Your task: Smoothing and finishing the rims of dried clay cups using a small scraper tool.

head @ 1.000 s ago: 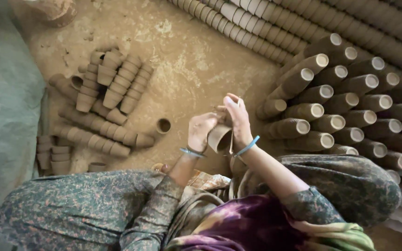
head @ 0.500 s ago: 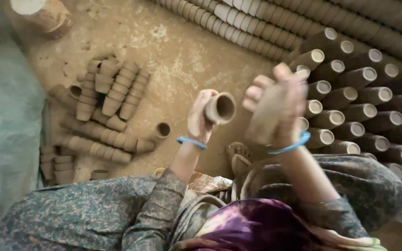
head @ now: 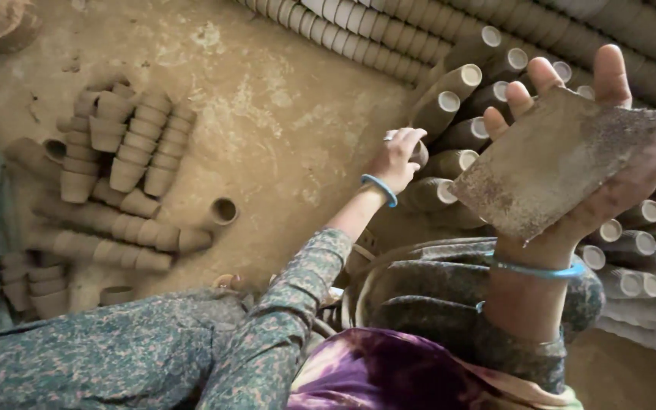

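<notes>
Two hands work over an earthen floor. At centre frame, the left hand reaches out, fingers curled around a small clay cup, touching it to the rows of stacked cups at the upper right. The right hand is raised at right, dusty palm up, fingers spread, holding nothing. Many cups already lie stacked at right; short stacks and loose cups remain on the floor at left.
</notes>
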